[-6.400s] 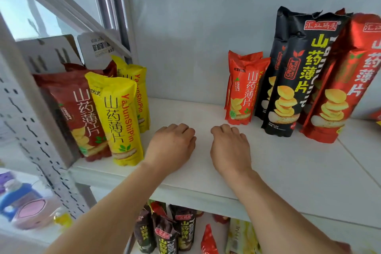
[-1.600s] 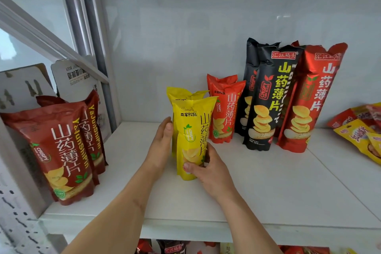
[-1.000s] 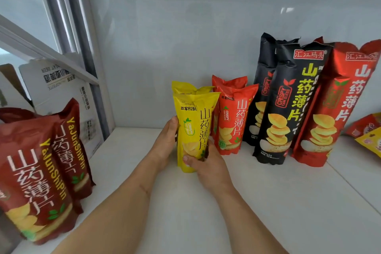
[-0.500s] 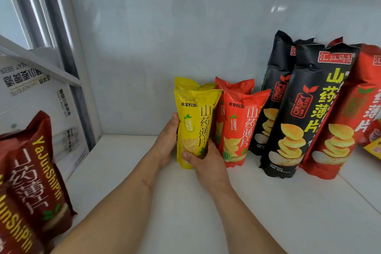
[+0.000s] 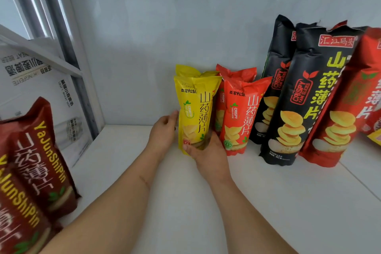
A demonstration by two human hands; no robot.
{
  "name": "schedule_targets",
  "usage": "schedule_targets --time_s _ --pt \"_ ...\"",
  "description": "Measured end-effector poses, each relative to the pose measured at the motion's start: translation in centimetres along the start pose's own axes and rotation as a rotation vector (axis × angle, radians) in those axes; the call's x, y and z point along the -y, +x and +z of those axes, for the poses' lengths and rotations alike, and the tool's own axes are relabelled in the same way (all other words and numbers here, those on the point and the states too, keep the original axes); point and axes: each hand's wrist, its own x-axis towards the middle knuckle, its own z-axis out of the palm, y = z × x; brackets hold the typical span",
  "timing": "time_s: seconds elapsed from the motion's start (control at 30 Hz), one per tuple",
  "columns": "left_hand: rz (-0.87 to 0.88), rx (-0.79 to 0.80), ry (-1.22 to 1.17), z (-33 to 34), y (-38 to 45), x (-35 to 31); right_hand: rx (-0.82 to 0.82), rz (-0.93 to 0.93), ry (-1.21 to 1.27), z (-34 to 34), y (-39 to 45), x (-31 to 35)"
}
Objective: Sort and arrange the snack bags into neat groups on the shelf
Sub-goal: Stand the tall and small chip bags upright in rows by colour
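My right hand (image 5: 206,150) grips the front yellow bag (image 5: 195,113) low down, thumb across its lower front and fingers curled round its right side. My left hand (image 5: 162,134) lies flat against the left edge of the same bag, fingers straight, pressing rather than gripping. The bag stands upright on the white shelf (image 5: 268,202), well back toward the wall. A second yellow bag (image 5: 186,70) stands right behind it, only its top showing.

Just to the right, touching the yellow pair, stand two small red bags (image 5: 240,117), one behind the other. Next come two tall black bags (image 5: 305,97), the front one leaning slightly left with its foot nearer me, the rear one against the wall. Beyond them a tall red bag (image 5: 340,130) leans against the black ones, cut off by the frame's right edge. At the far right edge a corner of another yellow packet (image 5: 376,138) shows; I cannot tell what it is.

At the near left, well apart from the row, two dark red bags (image 5: 39,163) stand at the shelf's edge, one in front of the other, tilted. Behind them a white carton (image 5: 37,80) with upside-down print sits beyond the grey upright (image 5: 68,47).
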Motion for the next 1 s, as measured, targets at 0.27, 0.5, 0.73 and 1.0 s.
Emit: schedule_targets --time_s 0.27,0.5,0.73,1.0 --pt "0.35 -0.166 1.116 -2.6 -7.8 0.6 0.014 -0.105 -0.627 -2.3 -5.2 1.0" --pt "0.788 -0.302 1.373 -6.1 -14.3 1.3 0.095 -0.5 -0.879 -2.4 -9.6 1.7" --pt "0.854 -0.316 1.371 -8.7 -19.7 1.4 0.096 -0.65 -0.865 -1.6 -13.8 3.2" --pt "0.874 -0.391 1.276 -13.0 -24.0 0.0 0.171 -0.558 -0.706 -0.9 -17.6 5.7"
